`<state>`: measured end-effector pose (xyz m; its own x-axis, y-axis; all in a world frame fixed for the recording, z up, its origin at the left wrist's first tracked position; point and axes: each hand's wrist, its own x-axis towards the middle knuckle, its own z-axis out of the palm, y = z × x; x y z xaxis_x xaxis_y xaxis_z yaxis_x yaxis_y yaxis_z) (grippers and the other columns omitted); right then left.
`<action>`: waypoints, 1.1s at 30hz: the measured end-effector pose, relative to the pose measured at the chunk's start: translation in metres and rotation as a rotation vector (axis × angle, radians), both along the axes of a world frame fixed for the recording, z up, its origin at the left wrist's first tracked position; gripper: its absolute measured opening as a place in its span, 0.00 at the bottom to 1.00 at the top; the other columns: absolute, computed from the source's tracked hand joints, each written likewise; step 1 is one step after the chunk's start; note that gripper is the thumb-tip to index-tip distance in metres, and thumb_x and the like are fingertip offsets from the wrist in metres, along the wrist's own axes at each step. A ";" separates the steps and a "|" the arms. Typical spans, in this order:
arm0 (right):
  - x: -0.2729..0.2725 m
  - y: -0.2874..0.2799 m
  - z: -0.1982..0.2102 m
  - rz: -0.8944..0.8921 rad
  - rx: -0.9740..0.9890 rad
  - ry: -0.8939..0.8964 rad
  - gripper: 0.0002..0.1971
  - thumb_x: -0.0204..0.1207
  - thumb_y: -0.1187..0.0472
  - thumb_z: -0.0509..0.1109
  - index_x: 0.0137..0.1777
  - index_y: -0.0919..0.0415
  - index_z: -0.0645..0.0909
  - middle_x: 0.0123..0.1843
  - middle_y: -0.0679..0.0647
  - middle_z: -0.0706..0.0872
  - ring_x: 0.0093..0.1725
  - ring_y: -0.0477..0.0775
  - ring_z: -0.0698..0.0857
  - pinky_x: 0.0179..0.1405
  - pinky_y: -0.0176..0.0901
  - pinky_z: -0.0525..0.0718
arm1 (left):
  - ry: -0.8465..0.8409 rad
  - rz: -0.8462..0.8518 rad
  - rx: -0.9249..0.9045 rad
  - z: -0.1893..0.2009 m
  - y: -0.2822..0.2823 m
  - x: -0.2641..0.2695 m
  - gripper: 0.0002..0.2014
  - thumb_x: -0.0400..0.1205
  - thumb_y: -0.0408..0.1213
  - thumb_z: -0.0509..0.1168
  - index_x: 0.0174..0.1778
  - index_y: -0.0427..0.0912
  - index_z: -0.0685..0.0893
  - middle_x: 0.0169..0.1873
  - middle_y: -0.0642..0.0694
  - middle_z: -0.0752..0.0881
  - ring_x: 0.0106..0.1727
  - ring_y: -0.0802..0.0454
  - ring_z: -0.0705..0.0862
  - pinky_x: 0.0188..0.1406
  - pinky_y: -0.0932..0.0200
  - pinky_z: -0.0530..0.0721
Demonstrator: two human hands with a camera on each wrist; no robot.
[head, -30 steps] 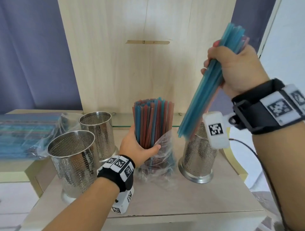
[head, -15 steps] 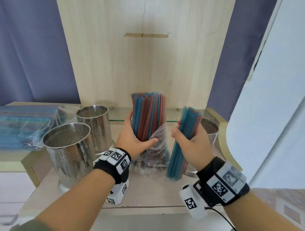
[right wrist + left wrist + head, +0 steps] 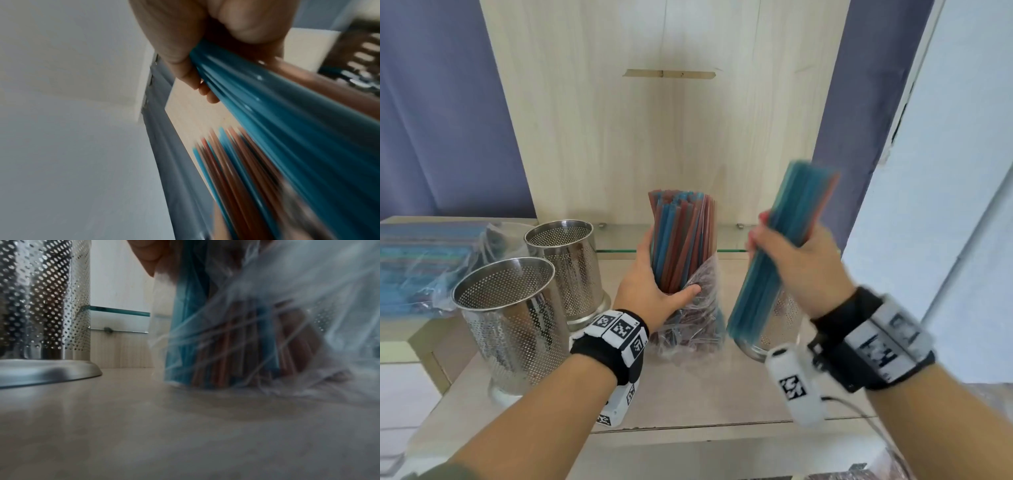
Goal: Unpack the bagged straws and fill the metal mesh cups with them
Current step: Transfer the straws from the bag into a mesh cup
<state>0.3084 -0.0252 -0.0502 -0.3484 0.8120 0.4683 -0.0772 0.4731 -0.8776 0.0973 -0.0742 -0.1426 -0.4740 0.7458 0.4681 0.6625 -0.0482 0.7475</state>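
Note:
My left hand (image 3: 654, 291) grips an upright bundle of blue and red straws (image 3: 681, 240) standing in a clear plastic bag (image 3: 702, 315) on the wooden shelf (image 3: 688, 394); the bag's crumpled bottom (image 3: 267, 345) touches the shelf. My right hand (image 3: 787, 263) grips a smaller, mostly blue bunch of straws (image 3: 777, 246), tilted and blurred, in front of a mesh cup (image 3: 780, 322) that it partly hides. In the right wrist view my fingers (image 3: 205, 48) wrap that bunch (image 3: 287, 113). Two empty mesh cups (image 3: 506, 315) (image 3: 566, 260) stand at the left.
More bagged straws (image 3: 424, 263) lie on a lower surface at the far left. A wooden back panel (image 3: 671, 120) rises behind the shelf, with a glass strip (image 3: 616, 250) at its foot. A white wall (image 3: 945, 205) is close on the right.
My right hand came down with its straw bunch from high at the right to beside the bag, then rose slightly and tilted the bunch towards the right cup. The left hand stayed on the bagged bundle.

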 end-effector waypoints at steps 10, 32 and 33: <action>0.018 0.076 0.104 0.041 -0.060 0.263 0.05 0.78 0.69 0.69 0.46 0.59 0.77 0.33 0.51 0.84 0.38 0.52 0.85 0.48 0.49 0.86 | 0.002 0.012 -0.014 0.001 -0.001 0.001 0.57 0.65 0.51 0.83 0.82 0.60 0.52 0.65 0.55 0.80 0.62 0.55 0.82 0.65 0.53 0.82; 0.015 0.139 0.003 0.145 -0.305 -0.746 0.49 0.43 0.16 0.72 0.61 0.47 0.82 0.65 0.53 0.88 0.63 0.56 0.87 0.76 0.58 0.74 | -0.006 0.018 -0.020 -0.002 0.001 -0.002 0.57 0.64 0.53 0.82 0.82 0.60 0.51 0.66 0.56 0.78 0.61 0.57 0.81 0.64 0.53 0.83; 0.018 0.128 0.009 0.167 -0.293 -0.772 0.48 0.47 0.16 0.70 0.64 0.46 0.81 0.66 0.51 0.87 0.65 0.54 0.86 0.77 0.56 0.73 | -0.008 0.018 -0.020 -0.002 0.001 -0.001 0.57 0.64 0.53 0.82 0.82 0.60 0.51 0.66 0.56 0.78 0.61 0.57 0.81 0.64 0.52 0.84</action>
